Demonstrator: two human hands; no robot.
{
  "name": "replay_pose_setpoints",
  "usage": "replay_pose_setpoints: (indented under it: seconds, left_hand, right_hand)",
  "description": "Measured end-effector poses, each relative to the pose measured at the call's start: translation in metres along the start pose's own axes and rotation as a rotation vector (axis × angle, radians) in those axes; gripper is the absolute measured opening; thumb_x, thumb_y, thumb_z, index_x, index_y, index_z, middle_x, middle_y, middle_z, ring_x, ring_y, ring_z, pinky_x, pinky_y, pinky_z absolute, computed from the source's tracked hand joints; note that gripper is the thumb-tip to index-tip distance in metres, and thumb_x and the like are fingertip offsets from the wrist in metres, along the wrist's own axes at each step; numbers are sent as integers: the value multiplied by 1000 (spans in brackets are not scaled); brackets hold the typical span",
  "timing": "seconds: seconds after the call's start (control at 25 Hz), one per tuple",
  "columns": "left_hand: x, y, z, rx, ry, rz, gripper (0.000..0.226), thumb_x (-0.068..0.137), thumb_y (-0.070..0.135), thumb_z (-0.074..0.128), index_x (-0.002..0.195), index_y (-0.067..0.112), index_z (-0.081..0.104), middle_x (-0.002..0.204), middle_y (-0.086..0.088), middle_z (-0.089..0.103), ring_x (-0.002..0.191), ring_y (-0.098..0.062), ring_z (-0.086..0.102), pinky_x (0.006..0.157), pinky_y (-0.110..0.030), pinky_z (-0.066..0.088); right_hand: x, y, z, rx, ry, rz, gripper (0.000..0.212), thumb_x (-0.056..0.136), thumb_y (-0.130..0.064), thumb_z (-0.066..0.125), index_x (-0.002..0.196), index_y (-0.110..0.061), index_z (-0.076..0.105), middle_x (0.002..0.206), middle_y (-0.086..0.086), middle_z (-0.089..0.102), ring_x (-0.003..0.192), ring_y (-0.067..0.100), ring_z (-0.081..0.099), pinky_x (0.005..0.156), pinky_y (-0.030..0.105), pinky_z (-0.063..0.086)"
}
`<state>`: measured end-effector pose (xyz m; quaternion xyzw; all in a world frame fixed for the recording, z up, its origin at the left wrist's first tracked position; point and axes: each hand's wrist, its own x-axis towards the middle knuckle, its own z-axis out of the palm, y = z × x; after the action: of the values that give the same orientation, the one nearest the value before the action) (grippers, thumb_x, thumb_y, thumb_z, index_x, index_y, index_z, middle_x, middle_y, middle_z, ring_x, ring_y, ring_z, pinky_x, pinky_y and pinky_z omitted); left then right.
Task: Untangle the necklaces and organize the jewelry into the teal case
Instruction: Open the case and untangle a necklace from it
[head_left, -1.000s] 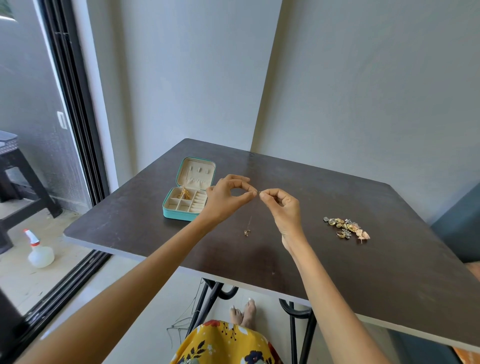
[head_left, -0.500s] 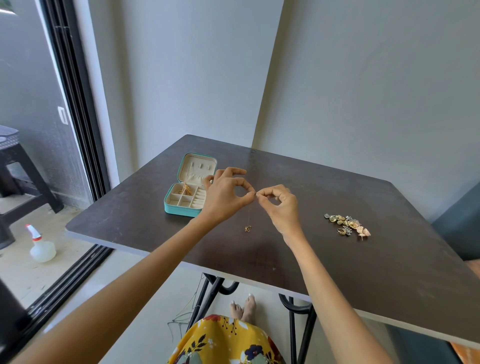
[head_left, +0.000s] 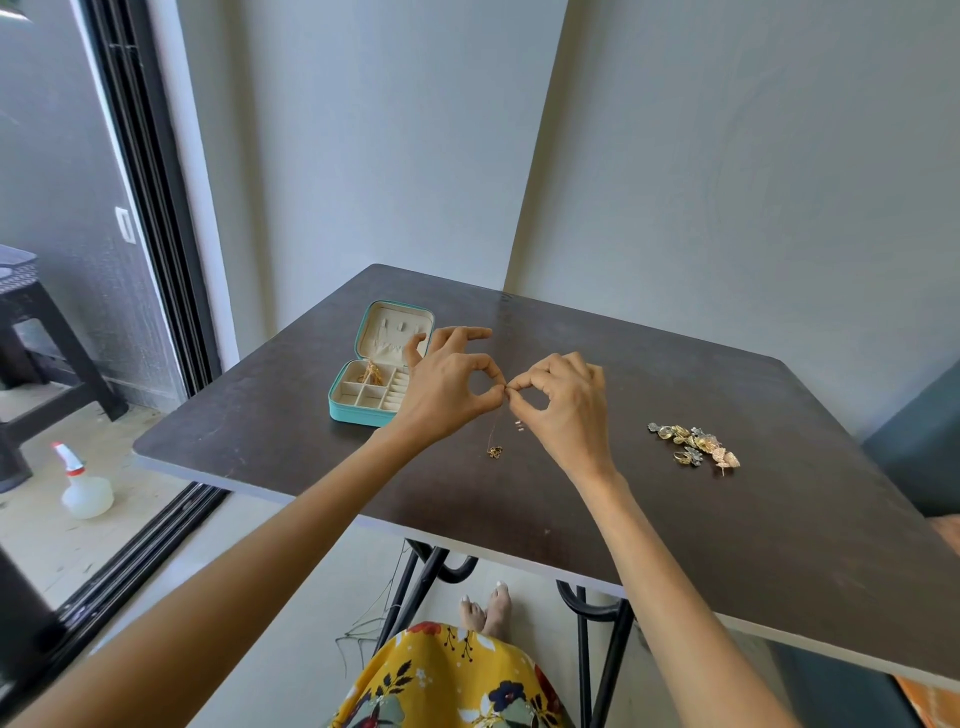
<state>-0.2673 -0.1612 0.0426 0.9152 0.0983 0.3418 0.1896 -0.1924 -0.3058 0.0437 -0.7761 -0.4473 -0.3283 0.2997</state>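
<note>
above the dark tabletop (head_left: 571, 519), the left hand (head_left: 447, 389) and right hand (head_left: 566, 400) meet fingertip to fingertip, each grip pinching the thin necklace (head_left: 494, 441), whose pendant hangs just over the surface. the open teal case (head_left: 379, 374) sits left; loose jewelry (head_left: 693, 448) lies right.

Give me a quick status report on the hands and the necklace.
Left hand and right hand both pinch necklace chain. Teal case open. Nothing blocking.

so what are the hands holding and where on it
Both hands, left and right, pinch a thin necklace at its top, fingertips meeting; its pendant hangs down near the table.
</note>
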Motion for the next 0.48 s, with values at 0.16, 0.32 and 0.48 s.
replay_pose_setpoints:
  seconds: [0.16,0.32,0.48]
  left_hand:
    - [0,1,-4,-12,-34,1,8,78,38,68,80,30,69,136,9,47,129,-15,33,107,-43,9]
    - [2,2,-8,-238,-134,-138,8,83,30,65,75,31,64,131,10,49,124,-11,38,102,-40,16]
    - [1,6,-13,-770,-306,-321,20,86,15,61,70,27,64,122,9,56,117,-3,50,94,-22,31]
  right_hand:
    - [-1,2,1,17,-34,-26,7,78,-30,73,79,-23,73,79,-8,63,82,13,52,81,27,29]
    - [-2,3,3,377,-168,205,2,85,-23,69,84,-21,70,86,-13,59,92,9,48,82,17,36]
    - [-1,1,1,649,-287,401,14,92,-24,59,81,-32,62,86,-17,62,84,-1,51,72,7,37]
